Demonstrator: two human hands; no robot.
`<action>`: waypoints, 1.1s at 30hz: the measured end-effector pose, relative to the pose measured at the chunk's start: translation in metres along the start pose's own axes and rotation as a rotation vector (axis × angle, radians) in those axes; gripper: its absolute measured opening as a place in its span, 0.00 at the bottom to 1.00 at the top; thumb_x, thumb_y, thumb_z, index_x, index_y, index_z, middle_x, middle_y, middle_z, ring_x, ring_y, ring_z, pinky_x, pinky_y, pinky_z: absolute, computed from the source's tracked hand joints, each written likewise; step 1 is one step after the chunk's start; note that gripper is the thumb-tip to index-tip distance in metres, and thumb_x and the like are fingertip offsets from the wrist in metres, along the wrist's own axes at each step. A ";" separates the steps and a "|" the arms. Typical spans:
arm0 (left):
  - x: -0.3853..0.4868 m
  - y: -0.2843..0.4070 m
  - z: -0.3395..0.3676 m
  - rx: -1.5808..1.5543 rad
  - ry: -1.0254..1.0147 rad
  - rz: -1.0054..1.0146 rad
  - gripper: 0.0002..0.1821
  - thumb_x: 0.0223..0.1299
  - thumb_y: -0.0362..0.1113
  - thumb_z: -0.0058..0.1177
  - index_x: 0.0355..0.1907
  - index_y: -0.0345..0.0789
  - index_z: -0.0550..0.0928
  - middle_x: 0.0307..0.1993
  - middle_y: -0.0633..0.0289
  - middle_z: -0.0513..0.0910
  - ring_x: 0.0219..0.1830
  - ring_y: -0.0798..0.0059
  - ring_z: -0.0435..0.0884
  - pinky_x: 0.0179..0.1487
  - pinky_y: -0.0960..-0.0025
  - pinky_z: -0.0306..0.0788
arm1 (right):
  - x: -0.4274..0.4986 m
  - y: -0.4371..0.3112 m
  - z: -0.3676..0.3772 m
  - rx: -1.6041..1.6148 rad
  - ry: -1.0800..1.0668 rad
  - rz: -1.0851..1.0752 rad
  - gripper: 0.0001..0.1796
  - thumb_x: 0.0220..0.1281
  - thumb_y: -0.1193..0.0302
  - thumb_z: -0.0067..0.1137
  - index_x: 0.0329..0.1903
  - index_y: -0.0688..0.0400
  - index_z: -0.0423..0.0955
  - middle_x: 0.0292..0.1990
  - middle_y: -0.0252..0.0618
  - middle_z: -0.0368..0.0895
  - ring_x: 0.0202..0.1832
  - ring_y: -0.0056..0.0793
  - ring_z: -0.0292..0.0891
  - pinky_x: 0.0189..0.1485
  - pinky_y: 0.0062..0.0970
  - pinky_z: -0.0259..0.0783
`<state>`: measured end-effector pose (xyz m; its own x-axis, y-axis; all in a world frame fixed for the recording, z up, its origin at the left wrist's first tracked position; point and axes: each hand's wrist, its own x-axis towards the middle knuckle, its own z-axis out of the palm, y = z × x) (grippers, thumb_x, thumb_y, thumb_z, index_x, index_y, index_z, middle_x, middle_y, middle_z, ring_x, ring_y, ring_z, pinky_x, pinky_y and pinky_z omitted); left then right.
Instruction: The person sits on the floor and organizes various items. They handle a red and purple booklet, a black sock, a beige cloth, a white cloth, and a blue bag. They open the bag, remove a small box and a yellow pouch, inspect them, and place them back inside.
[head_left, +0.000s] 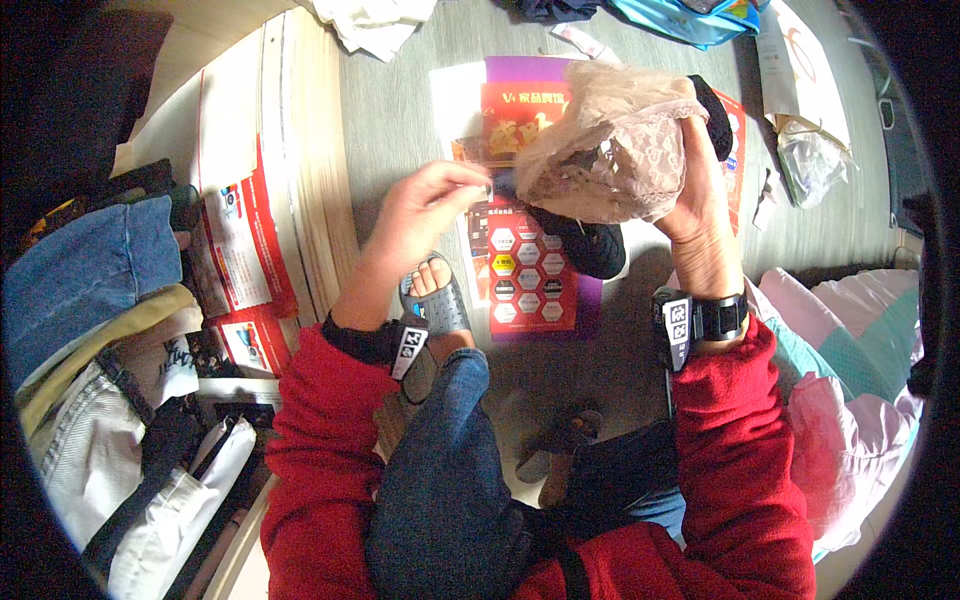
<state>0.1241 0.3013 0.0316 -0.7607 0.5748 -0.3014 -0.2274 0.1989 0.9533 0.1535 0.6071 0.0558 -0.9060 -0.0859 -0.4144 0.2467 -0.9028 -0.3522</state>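
Note:
Raised at the upper right, my right hand (701, 202) holds a beige lace garment (637, 161), its thumb and palm at the cloth's edge; most fingers are hidden by the fabric. My left hand (435, 210) is to the left of the garment, thumb and fingertips close together, slightly blurred; whether something thin is pinched there cannot be told. Below the garment, a black cloth item (596, 244) lies over red printed sheets (532, 300) on the floor. Another black piece (712, 116) shows behind my right hand.
A drawer or shelf of folded clothes, with blue denim (97, 255), is on the left beside a pale wooden edge (319, 150). A white cloth (375, 22) and a blue bag (694, 26) lie ahead. Plastic wrap (814, 165) and pink-and-green bedding (847, 330) are on the right.

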 end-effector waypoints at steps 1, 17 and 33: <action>0.000 0.009 0.009 0.036 -0.084 0.030 0.17 0.68 0.31 0.55 0.58 0.33 0.77 0.50 0.60 0.83 0.53 0.74 0.80 0.60 0.71 0.72 | 0.001 0.003 0.000 0.049 -0.056 0.032 0.28 0.76 0.51 0.44 0.65 0.59 0.67 0.59 0.46 0.77 0.56 0.41 0.78 0.57 0.43 0.78; 0.010 0.056 0.062 0.172 -0.363 0.219 0.16 0.57 0.35 0.66 0.33 0.36 0.70 0.31 0.64 0.75 0.34 0.77 0.74 0.38 0.70 0.71 | 0.001 0.007 0.009 0.119 -0.180 0.167 0.26 0.76 0.54 0.43 0.63 0.60 0.70 0.56 0.47 0.80 0.55 0.41 0.79 0.57 0.42 0.78; -0.016 0.075 -0.059 1.027 0.009 0.210 0.13 0.60 0.41 0.62 0.29 0.32 0.80 0.21 0.57 0.77 0.25 0.75 0.76 0.30 0.66 0.70 | -0.004 -0.035 0.009 -1.197 0.241 -0.110 0.27 0.60 0.77 0.41 0.63 0.58 0.74 0.51 0.38 0.82 0.25 0.13 0.70 0.22 0.12 0.65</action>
<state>0.0829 0.2601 0.1087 -0.7307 0.6706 -0.1278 0.5317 0.6764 0.5097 0.1452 0.6352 0.0772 -0.8866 0.1614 -0.4334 0.4481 0.0679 -0.8914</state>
